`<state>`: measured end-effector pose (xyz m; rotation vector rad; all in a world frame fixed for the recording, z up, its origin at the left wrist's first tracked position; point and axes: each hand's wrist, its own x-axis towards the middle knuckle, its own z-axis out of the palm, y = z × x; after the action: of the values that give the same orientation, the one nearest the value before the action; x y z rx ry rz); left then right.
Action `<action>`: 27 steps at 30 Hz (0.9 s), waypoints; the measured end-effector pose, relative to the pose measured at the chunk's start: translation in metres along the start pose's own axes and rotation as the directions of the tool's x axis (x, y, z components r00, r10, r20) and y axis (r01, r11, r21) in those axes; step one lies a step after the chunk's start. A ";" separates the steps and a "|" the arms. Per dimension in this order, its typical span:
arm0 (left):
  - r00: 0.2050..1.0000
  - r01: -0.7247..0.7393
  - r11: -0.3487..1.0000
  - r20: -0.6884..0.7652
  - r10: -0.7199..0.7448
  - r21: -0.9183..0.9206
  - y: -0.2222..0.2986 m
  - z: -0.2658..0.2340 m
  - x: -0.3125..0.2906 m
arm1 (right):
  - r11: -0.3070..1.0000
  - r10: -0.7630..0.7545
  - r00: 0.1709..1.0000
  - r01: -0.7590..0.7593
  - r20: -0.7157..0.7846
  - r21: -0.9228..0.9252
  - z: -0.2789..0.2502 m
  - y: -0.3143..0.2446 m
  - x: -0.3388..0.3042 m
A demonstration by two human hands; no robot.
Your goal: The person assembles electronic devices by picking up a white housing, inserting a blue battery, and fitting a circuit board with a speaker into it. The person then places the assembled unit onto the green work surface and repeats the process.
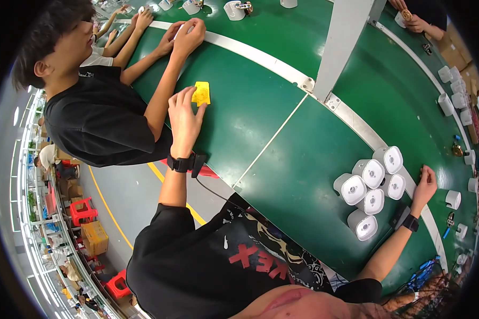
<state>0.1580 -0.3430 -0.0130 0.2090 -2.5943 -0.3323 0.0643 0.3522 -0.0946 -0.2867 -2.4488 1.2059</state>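
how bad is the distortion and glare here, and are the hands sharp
Head view: the fisheye bends the white strip into an arc, with black corners; head view: faint pale reflections on the green tabletop; head view: the left hand at the yellow slip and the right hand look fairly sharp, the red stool toward the left rim softer.
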 end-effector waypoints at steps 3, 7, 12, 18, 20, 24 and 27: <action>0.999 -0.046 0.990 0.011 0.045 0.130 -0.017 0.005 -0.011 | 1.000 -0.014 1.000 0.014 0.006 0.006 0.000 -0.001 -0.002; 0.994 -0.107 0.963 0.052 0.097 0.248 0.002 0.000 -0.005 | 1.000 -0.019 1.000 0.019 -0.010 0.000 -0.004 -0.006 -0.003; 0.988 0.027 0.999 0.150 -0.033 0.042 0.000 0.009 -0.001 | 1.000 0.004 1.000 -0.004 -0.020 0.009 0.006 -0.018 -0.005; 0.991 0.032 0.998 0.129 -0.039 0.052 0.007 0.006 0.013 | 1.000 -0.007 0.999 0.007 -0.034 -0.001 0.008 -0.032 -0.010; 0.989 -0.001 1.000 0.146 -0.003 0.028 0.022 0.006 0.025 | 1.000 0.015 0.999 -0.015 -0.031 0.021 0.006 -0.031 -0.011; 0.965 -0.138 0.974 0.197 0.173 -0.179 0.085 0.007 0.056 | 0.999 0.028 0.998 -0.029 -0.050 -0.023 0.005 -0.035 -0.017; 0.885 -0.276 0.832 0.211 0.416 -0.482 0.156 -0.003 0.068 | 0.999 -0.050 0.997 0.049 -0.067 -0.012 0.014 -0.038 -0.013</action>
<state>0.0884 -0.2080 0.0644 -0.5190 -2.6942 -0.8580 0.0696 0.3151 -0.0752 -0.2631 -2.3910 1.1453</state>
